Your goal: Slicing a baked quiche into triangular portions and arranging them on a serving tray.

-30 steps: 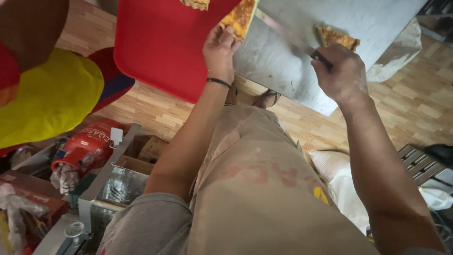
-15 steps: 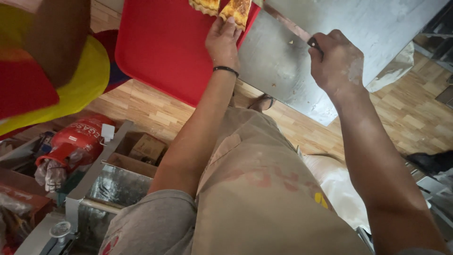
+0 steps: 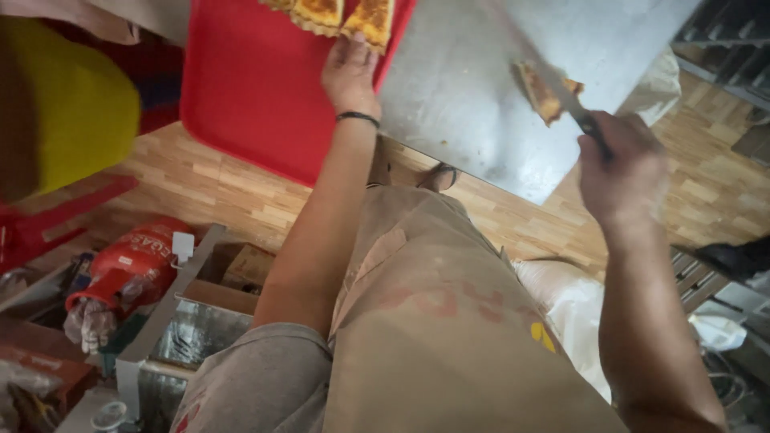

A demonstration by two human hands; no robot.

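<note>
My left hand (image 3: 350, 74) reaches up to a red tray (image 3: 257, 88) and touches golden toasted bread slices (image 3: 345, 14) lying at its top edge. A dark band sits on that wrist. My right hand (image 3: 622, 164) is shut on the dark handle of a knife (image 3: 561, 90), whose blade lies over another toasted piece (image 3: 541, 95) on the grey metal worktop (image 3: 465, 104). I wear a beige apron (image 3: 449, 321) that fills the lower middle of the head view.
A red gas cylinder (image 3: 124, 269) lies at lower left beside a foil-lined box (image 3: 196, 333) and a cardboard box (image 3: 247, 266). A person in yellow and red (image 3: 72, 104) stands at left. White sacks (image 3: 569, 309) rest on the wooden floor at right.
My right hand with the knife has moved right and down along the metal worktop, with a toasted piece now under the blade. My left hand stays at the bread on the red tray.
</note>
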